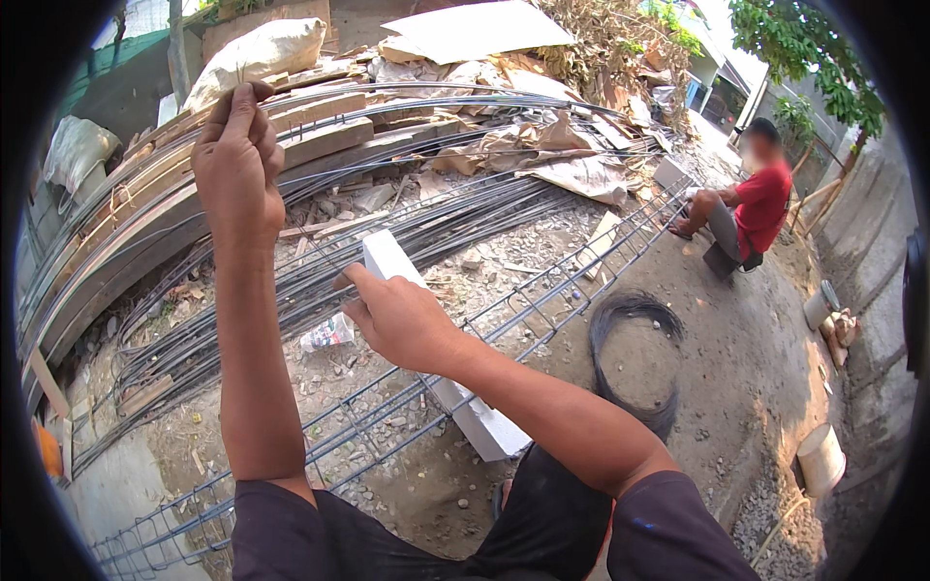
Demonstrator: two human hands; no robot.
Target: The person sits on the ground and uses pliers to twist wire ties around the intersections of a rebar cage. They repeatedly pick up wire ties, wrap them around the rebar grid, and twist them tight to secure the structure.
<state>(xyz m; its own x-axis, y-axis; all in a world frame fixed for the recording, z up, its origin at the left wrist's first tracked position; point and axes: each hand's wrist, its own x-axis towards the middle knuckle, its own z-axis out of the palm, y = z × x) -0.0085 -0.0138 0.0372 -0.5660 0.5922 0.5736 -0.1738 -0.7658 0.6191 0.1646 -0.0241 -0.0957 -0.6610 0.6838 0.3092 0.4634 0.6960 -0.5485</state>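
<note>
My left hand (239, 160) is raised high at the left, fingers closed with thumb and index finger pressed together. Anything in that pinch is too thin to make out. Lower and nearer the middle, my right hand (402, 320) is bent with its fingers curled, index finger and thumb toward the left; what they hold, if anything, does not show clearly. Below it, a long rebar cage (544, 308) of bars and stirrups runs diagonally from lower left to upper right. A white block (489, 431) lies crosswise under the cage, partly hidden by my right arm.
A coil of thin dark wire (593, 339) lies on the dirt to the right. Loose rebar (465, 213) and stacked planks (325, 140) fill the far left. A person in a red shirt (762, 208) sits low at the cage's far end. A bucket (821, 459) lies at the right.
</note>
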